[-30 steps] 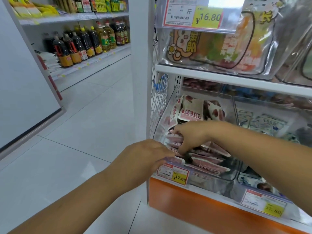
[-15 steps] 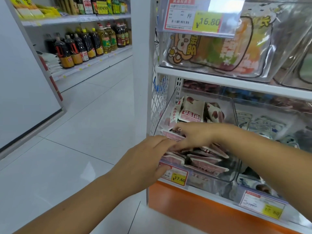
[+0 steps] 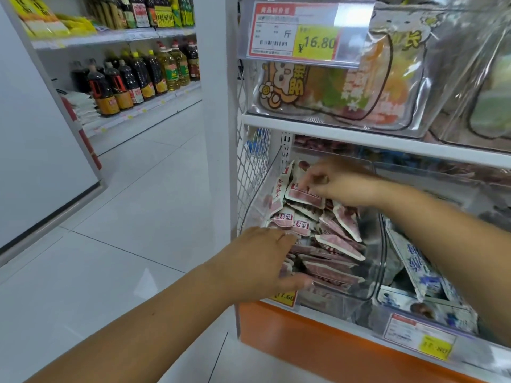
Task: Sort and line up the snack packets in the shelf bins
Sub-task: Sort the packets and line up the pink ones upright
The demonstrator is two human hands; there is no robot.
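Nearest you, your left hand (image 3: 257, 261) brackets the front stack (image 3: 318, 268) of red-and-white packets, with the fingers spread over the top and the thumb underneath by the front wall of the clear bin (image 3: 383, 244). That grip is wide and loose. Keep it as a brace so the row doesn't slump forward over the price tag (image 3: 284, 297). The middle packets lie fanned at odd angles, so square their edges against your left palm before adding more. Keep them out of the next bin's blue-and-white packets (image 3: 417, 261).

Further in, your right hand (image 3: 340, 183) pinches the back packet (image 3: 304, 193) by its top edge between thumb and fingertips, a narrow grip. Lift it clear, turn it to face the same way as the others, and slot it flat behind the stack.
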